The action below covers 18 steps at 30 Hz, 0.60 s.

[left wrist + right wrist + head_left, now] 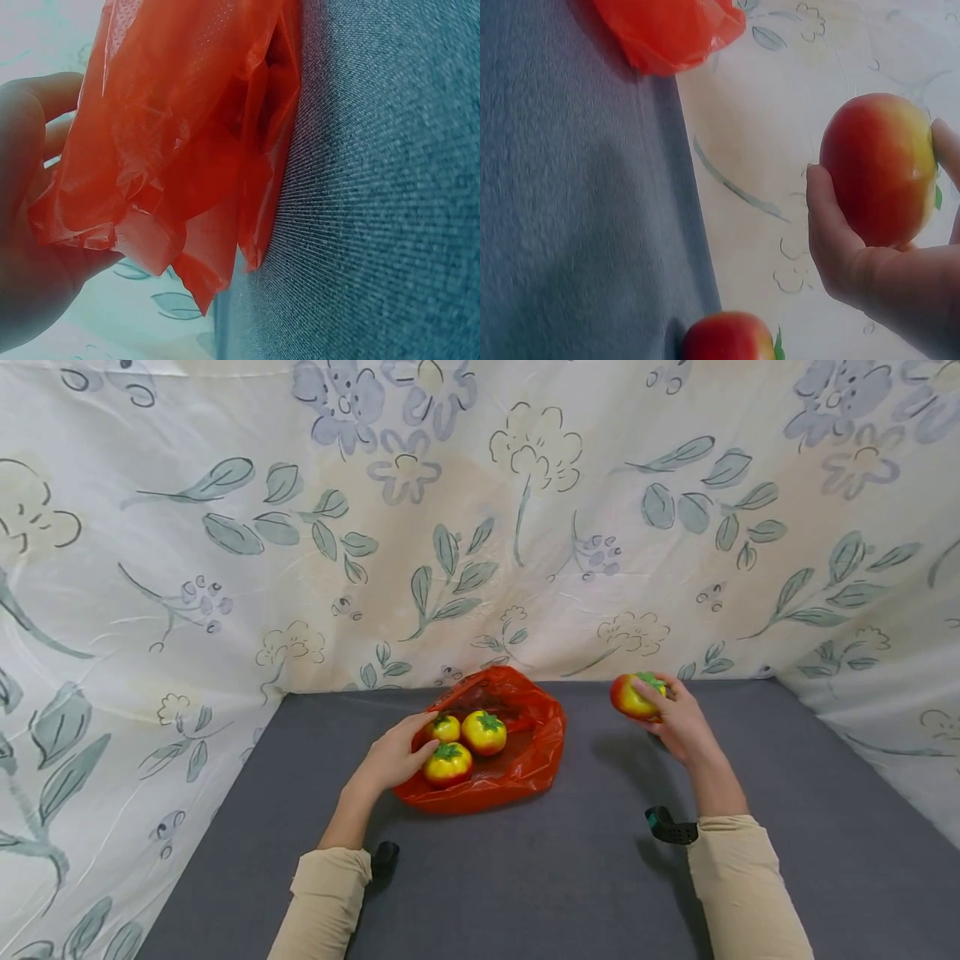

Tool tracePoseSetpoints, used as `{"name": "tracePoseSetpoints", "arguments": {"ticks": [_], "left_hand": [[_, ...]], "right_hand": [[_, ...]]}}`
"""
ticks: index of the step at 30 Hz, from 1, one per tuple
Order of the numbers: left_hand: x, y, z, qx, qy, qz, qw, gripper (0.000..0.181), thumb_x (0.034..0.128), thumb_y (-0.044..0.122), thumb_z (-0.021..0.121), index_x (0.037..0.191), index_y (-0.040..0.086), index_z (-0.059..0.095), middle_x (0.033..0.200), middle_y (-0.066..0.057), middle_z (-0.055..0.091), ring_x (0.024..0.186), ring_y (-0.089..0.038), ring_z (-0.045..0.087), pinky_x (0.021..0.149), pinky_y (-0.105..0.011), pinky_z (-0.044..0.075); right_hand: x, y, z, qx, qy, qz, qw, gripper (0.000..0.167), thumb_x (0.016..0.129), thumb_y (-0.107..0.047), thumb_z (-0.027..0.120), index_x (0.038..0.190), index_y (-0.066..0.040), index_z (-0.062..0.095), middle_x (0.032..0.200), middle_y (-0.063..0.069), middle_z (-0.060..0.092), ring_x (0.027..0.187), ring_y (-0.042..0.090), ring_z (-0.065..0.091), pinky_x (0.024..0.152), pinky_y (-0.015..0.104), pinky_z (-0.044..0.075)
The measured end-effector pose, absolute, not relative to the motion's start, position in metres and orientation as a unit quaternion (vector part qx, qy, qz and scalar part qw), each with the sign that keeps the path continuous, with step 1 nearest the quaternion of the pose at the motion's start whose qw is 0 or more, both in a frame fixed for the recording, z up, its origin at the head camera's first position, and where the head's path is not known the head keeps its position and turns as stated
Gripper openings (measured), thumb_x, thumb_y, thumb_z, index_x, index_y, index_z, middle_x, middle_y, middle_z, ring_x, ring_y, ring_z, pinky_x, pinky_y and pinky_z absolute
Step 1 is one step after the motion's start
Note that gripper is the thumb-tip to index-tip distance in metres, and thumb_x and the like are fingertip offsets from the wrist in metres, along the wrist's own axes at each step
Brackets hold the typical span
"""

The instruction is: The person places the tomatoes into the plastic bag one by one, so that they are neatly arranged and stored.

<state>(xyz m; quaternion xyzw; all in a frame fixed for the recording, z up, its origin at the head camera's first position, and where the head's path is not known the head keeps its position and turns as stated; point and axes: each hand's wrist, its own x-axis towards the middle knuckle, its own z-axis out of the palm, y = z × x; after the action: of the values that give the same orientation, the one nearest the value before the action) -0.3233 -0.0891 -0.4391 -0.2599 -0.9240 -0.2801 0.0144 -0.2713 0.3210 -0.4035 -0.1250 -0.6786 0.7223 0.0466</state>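
Fruit (625,696), one: gripped in right hand (683,723), raised right of red bag (480,798). Left hand (395,753): thumb and fingers spread, touching bag's left rim.

bag (551,739) on table (525,885), apparently three fruits (483,735) inside

I wear long beige sleeves, the left sleeve (318,906) and the right sleeve (750,902) both wrinkled and ending in plain cuffs short of my wrists. My fingers (829,217) are bare. A black, rounded device (386,857) sits by my left cuff; a curved black band (675,832) with a teal patch by my right.
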Motion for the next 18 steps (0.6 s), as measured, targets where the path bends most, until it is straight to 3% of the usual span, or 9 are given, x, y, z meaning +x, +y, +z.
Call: {"name": "tracePoseSetpoints", "arguments": {"ticks": [4,9,18], "left_hand": [[-0.323,-0.089,-0.44,-0.257,-0.924,-0.282,0.014,0.054,0.0931,0.027,0.062,0.142,0.011,0.046,0.141,-0.012,0.047,0.127,-0.031,0.044,0.102,-0.056,0.034],[-0.322,-0.09,-0.44,-0.259,-0.924,-0.283,0.015,0.053,0.0932,0.027,0.062,0.142,0.011,0.046,0.141,-0.012,0.047,0.127,-0.031,0.044,0.101,-0.057,0.034],[-0.323,-0.09,-0.44,-0.257,-0.925,-0.281,0.011,0.054,0.0931,0.028,0.062,0.142,0.011,0.045,0.141,-0.011,0.046,0.127,-0.031,0.044,0.101,-0.057,0.034]], "right_hand": [[-0.274,0.315,-0.404,-0.107,-0.673,0.731,0.039,0.082,0.087,-0.042,0.065,0.147,-0.01,0.019,0.148,0.016,0.013,0.119,0.029,0.032,0.088,0.033,0.05],[-0.276,0.309,-0.404,-0.095,-0.673,0.732,0.034,0.085,0.087,-0.041,0.065,0.149,-0.008,0.017,0.147,0.015,0.015,0.118,0.028,0.034,0.088,0.034,0.05],[-0.28,0.297,-0.408,-0.092,-0.689,0.718,0.021,0.087,0.087,-0.045,0.065,0.149,-0.009,0.016,0.145,0.015,0.018,0.117,0.028,0.035,0.077,0.024,0.053]]}}
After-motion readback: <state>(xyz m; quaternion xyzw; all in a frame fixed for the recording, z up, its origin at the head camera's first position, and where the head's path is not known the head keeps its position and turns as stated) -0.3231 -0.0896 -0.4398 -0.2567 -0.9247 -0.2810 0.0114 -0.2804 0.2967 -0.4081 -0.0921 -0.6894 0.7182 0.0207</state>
